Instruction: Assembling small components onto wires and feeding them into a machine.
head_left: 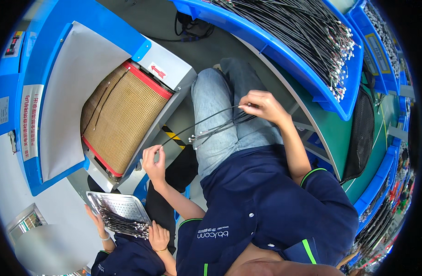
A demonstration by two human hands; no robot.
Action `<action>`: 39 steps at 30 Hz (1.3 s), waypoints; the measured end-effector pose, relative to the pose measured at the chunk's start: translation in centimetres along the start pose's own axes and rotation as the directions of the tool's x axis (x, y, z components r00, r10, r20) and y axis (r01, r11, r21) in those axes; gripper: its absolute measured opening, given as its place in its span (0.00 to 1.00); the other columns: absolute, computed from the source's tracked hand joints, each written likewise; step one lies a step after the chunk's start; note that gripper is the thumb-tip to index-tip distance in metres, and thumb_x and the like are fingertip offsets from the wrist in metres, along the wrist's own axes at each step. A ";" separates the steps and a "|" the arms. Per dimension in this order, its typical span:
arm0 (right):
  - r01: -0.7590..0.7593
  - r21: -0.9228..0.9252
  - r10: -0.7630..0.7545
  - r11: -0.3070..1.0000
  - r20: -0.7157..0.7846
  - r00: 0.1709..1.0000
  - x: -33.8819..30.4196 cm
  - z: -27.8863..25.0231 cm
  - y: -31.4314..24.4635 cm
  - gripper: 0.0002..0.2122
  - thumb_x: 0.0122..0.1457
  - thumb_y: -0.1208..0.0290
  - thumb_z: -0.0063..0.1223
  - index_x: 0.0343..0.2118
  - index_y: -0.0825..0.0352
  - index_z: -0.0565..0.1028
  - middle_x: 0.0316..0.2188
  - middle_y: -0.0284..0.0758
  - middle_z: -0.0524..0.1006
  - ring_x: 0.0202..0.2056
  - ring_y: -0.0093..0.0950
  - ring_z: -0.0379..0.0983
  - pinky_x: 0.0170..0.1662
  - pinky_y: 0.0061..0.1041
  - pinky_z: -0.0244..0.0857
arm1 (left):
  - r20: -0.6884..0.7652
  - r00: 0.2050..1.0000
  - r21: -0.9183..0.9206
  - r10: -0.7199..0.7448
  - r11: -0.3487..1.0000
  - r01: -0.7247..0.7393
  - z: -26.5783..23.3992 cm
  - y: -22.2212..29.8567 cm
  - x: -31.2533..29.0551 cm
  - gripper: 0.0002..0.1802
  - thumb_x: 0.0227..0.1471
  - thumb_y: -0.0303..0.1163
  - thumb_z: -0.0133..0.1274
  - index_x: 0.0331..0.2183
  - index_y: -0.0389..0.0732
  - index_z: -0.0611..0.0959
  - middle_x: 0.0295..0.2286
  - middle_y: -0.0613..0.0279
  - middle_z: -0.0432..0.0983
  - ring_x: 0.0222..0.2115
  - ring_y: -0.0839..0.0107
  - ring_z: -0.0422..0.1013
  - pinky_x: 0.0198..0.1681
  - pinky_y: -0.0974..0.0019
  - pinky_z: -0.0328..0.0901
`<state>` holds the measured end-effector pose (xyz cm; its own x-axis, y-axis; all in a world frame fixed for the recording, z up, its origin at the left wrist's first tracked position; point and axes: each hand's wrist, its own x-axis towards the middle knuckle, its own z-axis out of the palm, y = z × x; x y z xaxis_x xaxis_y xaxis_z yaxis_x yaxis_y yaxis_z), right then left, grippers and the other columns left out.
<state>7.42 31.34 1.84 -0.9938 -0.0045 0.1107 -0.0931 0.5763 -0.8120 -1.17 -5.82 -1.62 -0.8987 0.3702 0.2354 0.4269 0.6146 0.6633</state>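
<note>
A thin black cable (192,126) is stretched in a slight arc above my lap. One end is pinched between the thumb and fingers of my left hand (154,163), beside the conveyor machine. My right hand (262,106), over my right thigh, is closed on the cable's other end. Below that hand, a loose bundle of black cables (227,127) with small white connectors lies across my jeans; whether my right hand also touches the bundle, I cannot tell. Two dark cables (100,103) rest apart on the tan mesh conveyor belt (128,119) to the left.
A blue and white machine hood (77,87) stands over the belt. At lower left, a co-worker's hands hold a metal tray (136,205) of cables. A blue bin (261,43) full of cables sits on the green table (342,133) at right, near a black mesh bag (362,138).
</note>
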 end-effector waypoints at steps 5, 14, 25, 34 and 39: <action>-0.028 -0.028 0.029 0.999 0.046 0.998 0.4 0.2 -0.5 0.05 0.50 0.72 0.58 0.27 0.67 0.74 0.22 0.34 0.73 0.25 0.29 0.70 0.29 0.26 0.64 | -0.003 1.000 -0.004 -0.017 1.000 0.017 -0.2 -0.3 0.0 0.06 0.43 0.18 0.57 0.29 0.34 0.80 0.26 0.58 0.76 0.25 0.70 0.71 0.31 0.71 0.66; 0.206 -0.130 -0.211 0.970 -0.025 0.977 5.8 4.7 -2.6 0.05 0.49 0.73 0.59 0.26 0.65 0.74 0.21 0.32 0.71 0.24 0.30 0.69 0.28 0.27 0.63 | -0.081 0.991 0.048 -0.105 0.993 0.109 -4.7 -4.0 1.9 0.05 0.45 0.21 0.57 0.29 0.36 0.80 0.26 0.59 0.75 0.26 0.66 0.70 0.31 0.67 0.65; 0.320 0.016 -0.318 0.947 -0.051 0.947 18.0 14.8 -7.7 0.06 0.46 0.71 0.59 0.26 0.63 0.73 0.32 0.31 0.71 0.40 0.32 0.67 0.46 0.32 0.60 | -0.304 0.913 0.131 -0.274 0.937 0.325 -13.8 -12.9 4.7 0.07 0.51 0.28 0.55 0.32 0.35 0.79 0.31 0.56 0.72 0.33 0.64 0.70 0.38 0.64 0.65; 0.295 -0.132 -0.304 0.946 -0.055 0.951 20.6 17.6 -8.8 0.07 0.46 0.72 0.59 0.29 0.63 0.75 0.35 0.32 0.71 0.44 0.33 0.66 0.50 0.31 0.59 | -0.320 0.914 0.106 -0.248 0.950 0.295 -15.0 -17.2 5.8 0.09 0.51 0.30 0.55 0.35 0.36 0.79 0.37 0.53 0.70 0.41 0.61 0.68 0.47 0.62 0.62; 0.179 0.155 -0.182 0.972 0.006 0.983 16.6 15.3 -8.5 0.05 0.52 0.71 0.56 0.31 0.64 0.75 0.34 0.34 0.72 0.42 0.35 0.68 0.45 0.30 0.64 | -0.386 0.862 -0.010 -0.327 0.936 0.351 -14.3 -19.0 4.7 0.13 0.55 0.31 0.52 0.42 0.35 0.76 0.40 0.57 0.71 0.42 0.67 0.68 0.47 0.67 0.62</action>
<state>-9.17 13.82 1.81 -0.9605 -0.1144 0.2535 -0.2779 0.4326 -0.8577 -14.95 -25.69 -2.98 -0.9536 -0.1509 0.2605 0.0835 0.6988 0.7105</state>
